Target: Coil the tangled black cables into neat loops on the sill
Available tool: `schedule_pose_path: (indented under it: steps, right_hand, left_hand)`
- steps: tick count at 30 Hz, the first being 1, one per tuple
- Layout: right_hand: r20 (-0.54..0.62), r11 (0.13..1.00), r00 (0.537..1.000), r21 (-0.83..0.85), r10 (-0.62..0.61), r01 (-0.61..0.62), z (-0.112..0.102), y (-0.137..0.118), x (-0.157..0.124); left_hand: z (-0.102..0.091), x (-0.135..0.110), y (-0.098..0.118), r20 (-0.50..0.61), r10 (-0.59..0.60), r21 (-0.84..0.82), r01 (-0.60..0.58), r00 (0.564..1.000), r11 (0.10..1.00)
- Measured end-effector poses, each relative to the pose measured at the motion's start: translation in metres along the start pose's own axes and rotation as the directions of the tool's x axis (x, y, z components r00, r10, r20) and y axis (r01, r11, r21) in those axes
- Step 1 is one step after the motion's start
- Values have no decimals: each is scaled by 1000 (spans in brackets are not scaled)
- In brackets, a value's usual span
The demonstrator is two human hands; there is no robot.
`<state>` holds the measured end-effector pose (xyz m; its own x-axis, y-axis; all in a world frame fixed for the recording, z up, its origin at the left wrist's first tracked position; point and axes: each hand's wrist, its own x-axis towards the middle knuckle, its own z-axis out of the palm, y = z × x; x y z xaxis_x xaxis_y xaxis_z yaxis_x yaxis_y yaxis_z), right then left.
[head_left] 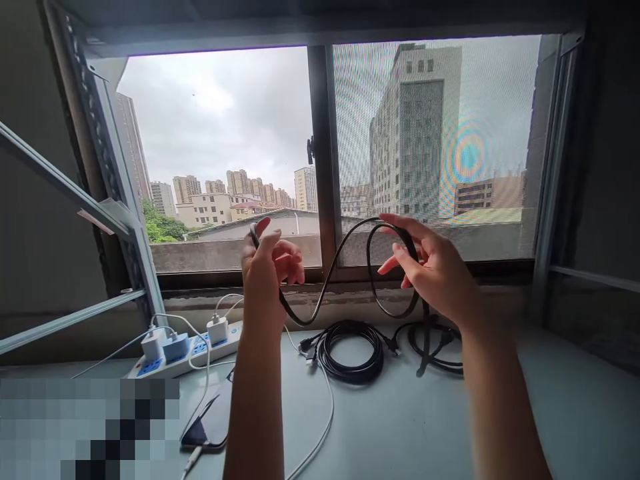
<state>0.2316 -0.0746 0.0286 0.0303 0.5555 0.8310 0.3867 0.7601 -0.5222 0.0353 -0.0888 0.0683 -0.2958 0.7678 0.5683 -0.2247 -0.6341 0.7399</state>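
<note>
A black cable point(327, 280) stretches in a loose curve between my two hands, raised in front of the window. My left hand point(273, 257) grips one stretch of it, with the cable passing by the thumb and index finger. In my right hand point(425, 260) the cable is pinched, and a loop hangs open beside the fingers. One length drops below the right hand toward the table. Beneath, a coiled black cable point(350, 380) with plugs at its ends lies on the table. Another black cable point(447, 363) lies to its right, partly behind my right forearm.
A white power strip point(233, 340) with several chargers plugged in stands at the back left. Near my left forearm lies a phone point(203, 430) with a white cord. A thin white cable point(330, 407) crosses the table point(400, 433). Metal shelf posts point(123, 180) frame the window.
</note>
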Motion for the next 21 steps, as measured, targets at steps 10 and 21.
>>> schedule_pose_path:
  steps: [10, 21]
  right_hand:
    - [-108, 972, 990, 204, -95, 116, -1, -20, -2]
    - [90, 982, 986, 144, -140, 126, 14, -33, -9]
  left_hand:
    - [17, -16, 0, 21, 93, 114, -94, 995, 989]
    - [38, -28, -16, 86, -20, 92, 12, 996, 996]
